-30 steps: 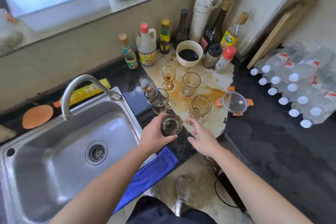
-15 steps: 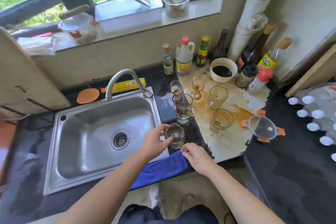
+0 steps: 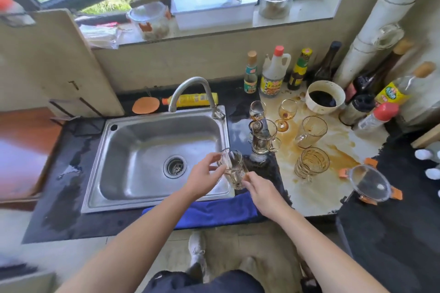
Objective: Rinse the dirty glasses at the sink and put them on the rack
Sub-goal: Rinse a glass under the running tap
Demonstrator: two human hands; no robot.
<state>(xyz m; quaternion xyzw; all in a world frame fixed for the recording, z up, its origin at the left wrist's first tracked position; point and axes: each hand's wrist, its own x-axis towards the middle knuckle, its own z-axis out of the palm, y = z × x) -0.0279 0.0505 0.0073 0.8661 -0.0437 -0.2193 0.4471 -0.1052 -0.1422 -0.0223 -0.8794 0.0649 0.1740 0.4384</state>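
My left hand grips a small clear glass around its rim, and my right hand pinches its lower end. The glass is tilted over the right rim of the steel sink and has a little brownish liquid in it. Several dirty glasses stand on the stained counter to the right: a handled mug glass, two stemmed glasses, a tall glass and a ribbed glass. A black wire rack sits left of the sink.
The curved faucet arches over the back of the sink. A blue cloth hangs on the counter's front edge. Behind the glasses stand sauce bottles and a white bowl of dark liquid. A clear lid lies at the right.
Both hands have lifted the small glass off the counter and carried it left to the sink's rim, tilting it. My head has risen, so the window shows.
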